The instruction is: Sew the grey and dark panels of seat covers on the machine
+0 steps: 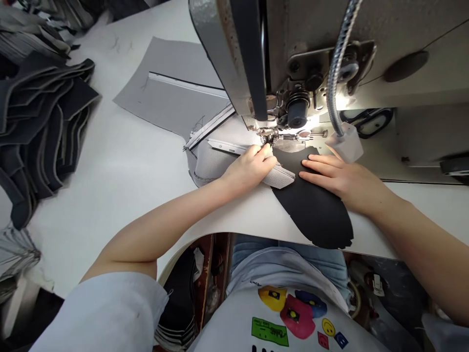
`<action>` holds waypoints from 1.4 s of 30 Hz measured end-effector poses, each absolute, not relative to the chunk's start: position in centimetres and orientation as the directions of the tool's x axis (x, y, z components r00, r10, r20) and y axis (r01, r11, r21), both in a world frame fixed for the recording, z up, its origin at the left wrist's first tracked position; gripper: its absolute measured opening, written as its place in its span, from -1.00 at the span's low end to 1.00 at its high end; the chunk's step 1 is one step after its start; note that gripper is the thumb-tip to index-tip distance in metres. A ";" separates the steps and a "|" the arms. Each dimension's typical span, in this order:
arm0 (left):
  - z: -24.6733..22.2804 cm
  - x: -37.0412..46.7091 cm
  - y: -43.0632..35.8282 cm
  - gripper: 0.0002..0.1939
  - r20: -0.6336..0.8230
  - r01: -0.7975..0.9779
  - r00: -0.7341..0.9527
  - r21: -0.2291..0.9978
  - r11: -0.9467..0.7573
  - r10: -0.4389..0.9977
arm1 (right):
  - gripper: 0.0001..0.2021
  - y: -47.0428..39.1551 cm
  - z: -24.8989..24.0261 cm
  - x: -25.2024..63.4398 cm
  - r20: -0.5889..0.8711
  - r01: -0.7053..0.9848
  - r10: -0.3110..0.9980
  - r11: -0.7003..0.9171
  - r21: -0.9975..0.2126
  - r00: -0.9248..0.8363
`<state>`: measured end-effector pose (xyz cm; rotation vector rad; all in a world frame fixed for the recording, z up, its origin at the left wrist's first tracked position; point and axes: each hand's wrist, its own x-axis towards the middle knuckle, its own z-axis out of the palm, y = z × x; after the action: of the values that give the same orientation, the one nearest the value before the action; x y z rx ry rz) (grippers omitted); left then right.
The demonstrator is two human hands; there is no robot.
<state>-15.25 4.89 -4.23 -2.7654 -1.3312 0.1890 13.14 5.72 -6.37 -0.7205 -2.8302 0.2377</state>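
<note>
My left hand [251, 166] is closed, its fingers pinching the edge of a grey fabric piece [216, 162] close to the needle area of a sewing machine [269, 137]. White strips with dark edging run along this grey piece, and its far part lies spread on the table. On a black fabric piece [313, 205] rest the fingertips of my right hand [339, 181], stretched out flat and slightly apart. The black piece's upper edge reaches up to the machine's foot, beside the grey piece. My left fingers partly hide where the two fabrics meet.
Stacked dark fabric pieces [47, 127] lie at the left of the white table [139, 195]. A flexible metal lamp neck [333, 73] hangs above my right hand. Black-handled scissors [373, 122] lie on the machine bed. More dark pieces [179, 298] sit below the table edge.
</note>
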 end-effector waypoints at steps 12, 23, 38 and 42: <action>-3.1 -15.0 4.4 -0.62 -0.168 0.791 0.583 -0.104 -0.603 0.795 | -0.57 5.5 -6.1 13.2 0.216 0.415 0.427 0.904 -0.100 -0.878; -1.8 -13.6 5.1 -0.64 -0.229 0.820 0.552 -0.024 -0.572 0.802 | -0.47 6.8 -5.5 14.2 0.162 0.406 0.442 0.889 -0.213 -0.882; -2.6 -12.0 3.8 -0.70 -0.156 0.877 0.445 -0.126 -0.464 0.882 | -0.58 4.0 -7.2 8.9 0.344 0.045 0.117 0.977 -0.209 -0.932; -2.7 -11.9 3.7 -0.69 -0.177 0.895 0.412 -0.105 -0.433 0.894 | -0.63 2.2 -8.0 5.9 0.391 0.034 0.123 0.973 -0.228 -0.912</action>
<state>-11.90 3.75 -2.68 -2.6445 -1.6757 0.3263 5.86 2.20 -7.97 -0.1126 -2.7084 0.3032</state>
